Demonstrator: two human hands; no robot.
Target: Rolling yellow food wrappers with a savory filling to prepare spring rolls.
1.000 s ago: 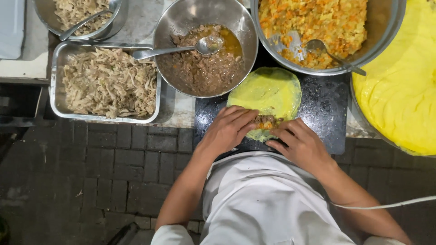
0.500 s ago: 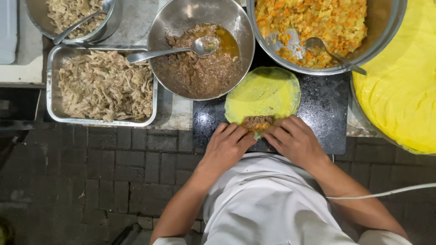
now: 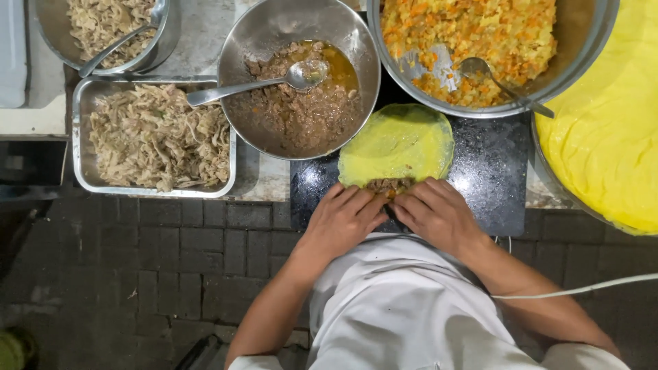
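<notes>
Yellow wrapper (image 3: pixel 397 145) lies nearer the dark board's (image 3: pixel 490 175) near edge than a second ago; left hand (image 3: pixel 345 218) and right hand (image 3: pixel 436 214) press flat, fingers together, over its filling (image 3: pixel 388 185)

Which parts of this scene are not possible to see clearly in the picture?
Head view only:
- Near edge of the round yellow wrapper and most of the brown filling: hidden under the left hand and right hand.
- Large steel bowl of orange mix, steel bowl of pale shreds: cut off by the top edge.
- Stack of yellow sheets: cut off by the right edge.
- Front of the black board: hidden by the white-clothed torso.
</notes>
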